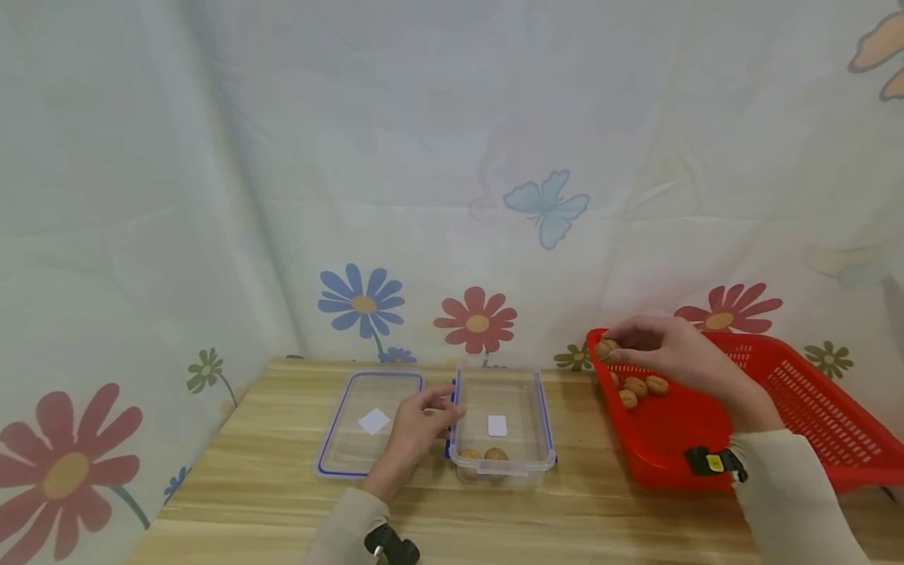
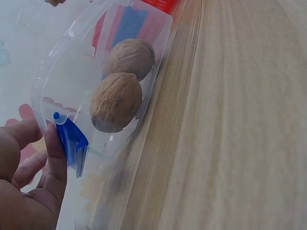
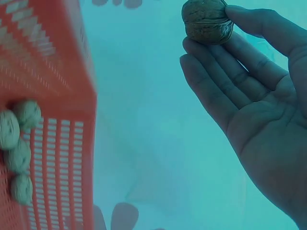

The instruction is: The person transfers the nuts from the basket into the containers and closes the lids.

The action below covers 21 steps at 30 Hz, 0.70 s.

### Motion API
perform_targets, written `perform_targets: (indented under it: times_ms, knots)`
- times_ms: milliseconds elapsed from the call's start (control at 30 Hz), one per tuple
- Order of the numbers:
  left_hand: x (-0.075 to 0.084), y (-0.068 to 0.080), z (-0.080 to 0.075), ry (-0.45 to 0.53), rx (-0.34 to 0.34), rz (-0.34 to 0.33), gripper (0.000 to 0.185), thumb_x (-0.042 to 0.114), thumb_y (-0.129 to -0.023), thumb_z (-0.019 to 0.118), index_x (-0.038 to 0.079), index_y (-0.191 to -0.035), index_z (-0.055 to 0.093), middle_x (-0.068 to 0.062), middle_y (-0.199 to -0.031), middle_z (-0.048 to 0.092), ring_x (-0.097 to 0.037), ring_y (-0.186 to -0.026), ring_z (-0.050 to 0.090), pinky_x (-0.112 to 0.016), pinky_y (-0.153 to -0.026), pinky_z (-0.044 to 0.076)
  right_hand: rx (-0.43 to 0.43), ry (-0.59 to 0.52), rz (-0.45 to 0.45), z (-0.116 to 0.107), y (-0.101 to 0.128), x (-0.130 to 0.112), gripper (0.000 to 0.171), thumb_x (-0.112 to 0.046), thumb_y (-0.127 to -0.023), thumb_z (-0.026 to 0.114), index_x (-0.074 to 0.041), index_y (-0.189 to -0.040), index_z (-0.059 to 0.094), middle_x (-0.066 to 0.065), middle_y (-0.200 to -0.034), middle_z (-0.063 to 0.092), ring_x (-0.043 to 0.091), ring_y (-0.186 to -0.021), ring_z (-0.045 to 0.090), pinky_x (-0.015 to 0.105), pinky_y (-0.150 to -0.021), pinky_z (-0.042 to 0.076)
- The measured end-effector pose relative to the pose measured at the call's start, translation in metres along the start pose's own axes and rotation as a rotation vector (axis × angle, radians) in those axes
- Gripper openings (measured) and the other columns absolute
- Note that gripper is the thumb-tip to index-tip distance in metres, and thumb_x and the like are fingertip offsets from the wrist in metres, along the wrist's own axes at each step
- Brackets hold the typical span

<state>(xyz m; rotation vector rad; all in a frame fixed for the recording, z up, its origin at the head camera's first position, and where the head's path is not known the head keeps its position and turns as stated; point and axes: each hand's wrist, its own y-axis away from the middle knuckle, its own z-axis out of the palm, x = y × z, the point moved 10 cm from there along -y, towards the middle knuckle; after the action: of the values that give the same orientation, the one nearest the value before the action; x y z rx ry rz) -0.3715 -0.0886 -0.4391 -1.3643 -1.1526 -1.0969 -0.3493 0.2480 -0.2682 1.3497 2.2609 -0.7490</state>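
The right hand point(image 1: 678, 353) is hovering over the far left corner of the red basket point(image 1: 812, 408), and its fingers point(image 3: 225, 72) are pinching a walnut point(image 3: 207, 20) between the thumb and the fingertips. In the right wrist view the fingers are lying nearly straight and close together, with the thumb closing on the nut from the other side, so the grip is light and at the tips only. The nut is being held clear of the basket floor, above the rim.

Several more walnuts point(image 1: 641, 388) are lying loose inside the basket near that same corner, just below the hand.

The left hand point(image 1: 417, 428) is resting against the left edge of the clear plastic container point(image 1: 537, 408), which is standing open on the wooden table point(image 1: 494, 518). Its fingers are loosely curled, and the left wrist view shows the thumb point(image 2: 56, 158) touching the container's blue clasp point(image 2: 72, 141); whether the other fingers are gripping the wall cannot be told. Two walnuts point(image 2: 116, 101) are sitting inside the container at its near end, touching each other.

The container's lid point(image 1: 367, 420) is lying flat on the table just left of the container, under and beside the left hand.
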Motion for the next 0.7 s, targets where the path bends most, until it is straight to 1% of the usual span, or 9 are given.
perform_targets:
  times_ms: [67,133,300,533,700]
  knots:
    - [0.000,0.000,0.000,-0.005,0.000,-0.002,0.043,0.006,-0.095,0.079,-0.005,-0.135,0.068,-0.013,-0.101,0.068,-0.015,-0.077,0.067,-0.032,-0.069,0.064,0.002,-0.020,-0.014,0.005,0.000,-0.005,0.033,-0.024,-0.099,0.079,-0.009,-0.128,0.074,0.006,-0.120,0.075,0.025,-0.107,0.070,0.024,-0.088,0.059]
    - [0.001,0.000,0.000,-0.010,-0.001,-0.002,0.043,0.006,-0.095,0.079,-0.005,-0.136,0.068,-0.013,-0.102,0.067,-0.015,-0.077,0.067,-0.035,-0.070,0.065,0.008,-0.045,-0.005,0.009,0.001,-0.007,0.031,-0.023,-0.099,0.079,-0.009,-0.127,0.074,0.005,-0.119,0.075,0.025,-0.106,0.070,0.022,-0.089,0.057]
    - [0.001,0.001,-0.001,-0.011,0.002,-0.005,0.044,0.008,-0.095,0.080,-0.004,-0.136,0.068,-0.013,-0.102,0.068,-0.016,-0.078,0.067,-0.040,-0.073,0.065,0.023,-0.099,0.037,0.020,0.004,-0.009,0.035,-0.027,-0.099,0.079,-0.010,-0.129,0.074,0.005,-0.120,0.075,0.025,-0.107,0.069,0.025,-0.090,0.057]
    - [0.000,-0.001,0.001,-0.016,-0.003,0.012,0.047,0.008,-0.095,0.080,-0.008,-0.137,0.065,-0.012,-0.103,0.068,-0.016,-0.079,0.066,-0.044,-0.073,0.065,0.022,-0.163,0.040,0.034,0.005,-0.013,0.036,-0.027,-0.098,0.080,-0.009,-0.129,0.074,0.006,-0.120,0.075,0.026,-0.109,0.069,0.024,-0.088,0.059]
    - [0.000,-0.001,0.001,-0.005,-0.005,0.001,0.045,0.007,-0.096,0.080,-0.006,-0.136,0.067,-0.013,-0.102,0.067,-0.016,-0.079,0.066,-0.040,-0.072,0.065,0.019,-0.210,0.036,0.043,0.009,-0.014,0.034,-0.025,-0.098,0.080,-0.010,-0.129,0.074,0.005,-0.121,0.075,0.026,-0.109,0.069,0.025,-0.090,0.058]
